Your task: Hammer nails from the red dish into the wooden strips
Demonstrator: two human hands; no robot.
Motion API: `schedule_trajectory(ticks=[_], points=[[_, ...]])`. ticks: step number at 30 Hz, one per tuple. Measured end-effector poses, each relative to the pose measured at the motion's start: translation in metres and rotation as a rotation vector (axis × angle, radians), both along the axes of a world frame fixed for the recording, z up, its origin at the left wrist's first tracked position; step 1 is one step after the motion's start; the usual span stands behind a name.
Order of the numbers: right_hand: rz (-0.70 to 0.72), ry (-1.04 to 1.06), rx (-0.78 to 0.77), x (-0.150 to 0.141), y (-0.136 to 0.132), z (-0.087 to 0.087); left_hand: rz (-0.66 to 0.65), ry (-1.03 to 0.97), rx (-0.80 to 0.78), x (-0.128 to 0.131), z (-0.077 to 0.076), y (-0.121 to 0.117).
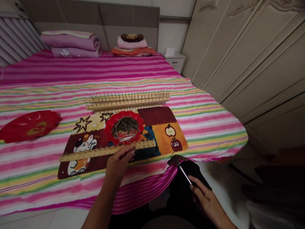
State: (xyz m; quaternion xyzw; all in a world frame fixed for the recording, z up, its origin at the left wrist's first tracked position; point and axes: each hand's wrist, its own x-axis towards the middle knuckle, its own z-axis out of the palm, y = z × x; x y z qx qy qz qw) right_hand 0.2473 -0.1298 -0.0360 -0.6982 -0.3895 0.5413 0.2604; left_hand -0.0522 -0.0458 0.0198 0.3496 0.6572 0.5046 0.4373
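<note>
My left hand (121, 157) is closed at the near edge of a narrow wooden strip (88, 155), thumb and fingers pressed together. Whether a nail is also between the fingertips cannot be made out. Small dark marks and a few nails run along the strip. In my right hand (202, 192) is a hammer (183, 172), gripped by its shiny metal handle, its dark head above my lap by the bed's edge. Just beyond the strip, a red scalloped bowl (108, 128) holds a heap of loose nails (126, 124).
A patterned mat (164, 116) lies under the bowl and strip on the striped bedspread (209, 111). Behind it are wooden strips (128, 103) bristling with nails. A red tray (30, 125) is at left. Folded bedding (71, 44) sits by the headboard; wardrobe doors (238, 47) line the right.
</note>
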Motion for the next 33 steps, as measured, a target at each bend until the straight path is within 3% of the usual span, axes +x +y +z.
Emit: schedule_trajectory(ticks=[3,9,19,25,30,33], points=[[0.002,0.011,0.000,-0.001,0.000,0.001,0.069,0.031,-0.014,0.009,-0.012,0.002],[-0.007,0.003,0.002,0.000,0.000,0.002,0.133,0.293,0.029,0.019,-0.023,0.007],[0.031,-0.015,-0.003,0.002,0.000,0.000,0.112,0.440,0.075,0.023,-0.028,0.012],[0.004,0.011,0.044,-0.002,-0.009,0.001,0.022,0.627,0.269,0.023,-0.032,0.013],[-0.033,0.043,0.131,-0.023,-0.014,0.035,-0.004,0.706,0.318,0.023,-0.033,0.013],[0.169,0.024,0.265,-0.040,0.001,0.067,0.001,0.731,0.331,0.022,-0.036,0.012]])
